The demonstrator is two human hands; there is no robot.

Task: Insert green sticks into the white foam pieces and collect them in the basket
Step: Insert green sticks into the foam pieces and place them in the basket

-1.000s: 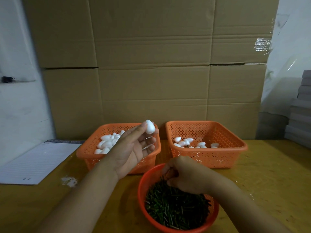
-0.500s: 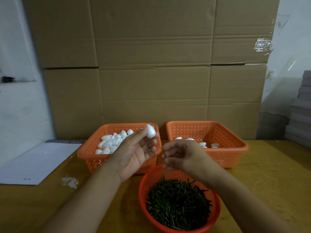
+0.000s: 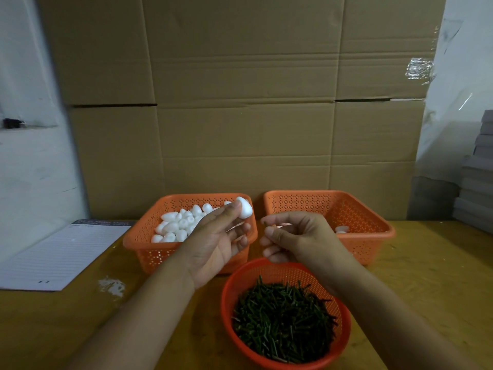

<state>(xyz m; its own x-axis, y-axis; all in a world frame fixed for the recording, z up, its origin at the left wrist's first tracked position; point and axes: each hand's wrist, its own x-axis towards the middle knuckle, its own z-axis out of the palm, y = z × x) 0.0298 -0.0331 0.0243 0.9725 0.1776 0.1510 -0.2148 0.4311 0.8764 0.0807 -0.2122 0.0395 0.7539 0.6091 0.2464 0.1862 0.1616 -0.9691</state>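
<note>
My left hand [image 3: 216, 244] pinches one white foam piece [image 3: 244, 208] between thumb and fingertips, above the left orange basket [image 3: 138, 237], which holds several loose foam pieces [image 3: 181, 225]. My right hand [image 3: 298, 237] hovers just to its right, fingers curled, pinching a thin green stick [image 3: 262, 222] of which only the tip shows. Below both hands a round red bowl [image 3: 226, 297] is full of green sticks [image 3: 285, 321]. The right orange basket [image 3: 373, 218] holds a few foam pieces [image 3: 342, 229], partly hidden by my right hand.
A lined paper pad [image 3: 61, 252] lies at the table's left edge, with white crumbs [image 3: 112, 286] beside it. Cardboard boxes [image 3: 240, 116] form a wall right behind the baskets. Grey stacked sheets [image 3: 477, 182] stand at the far right.
My right hand has risen out of the bowl of sticks and come level with my left hand. My left hand kept the foam piece and barely moved.
</note>
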